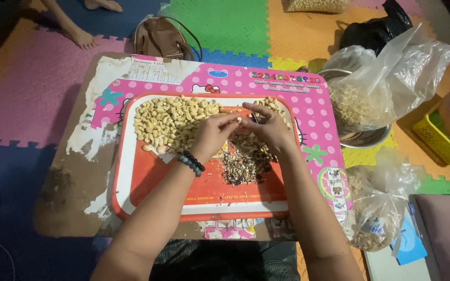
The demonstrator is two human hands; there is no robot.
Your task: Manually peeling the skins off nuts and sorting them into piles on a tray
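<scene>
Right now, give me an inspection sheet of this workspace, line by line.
Surface: low pink table with peeling edges, orange tray on it.
Job's things: pile of pale peeled nuts at tray's far left; heap of brown skins mid-tray; one nut pinched between both hands.
Clutter: clear bags of nuts, metal bowl, yellow basket, brown bag.
Hands: left hand and right hand meet over the tray; a thin tool may be in the right, unclear.
Cables: nothing seen.
Surroundings: coloured foam floor mats; another person's feet far left.
</scene>
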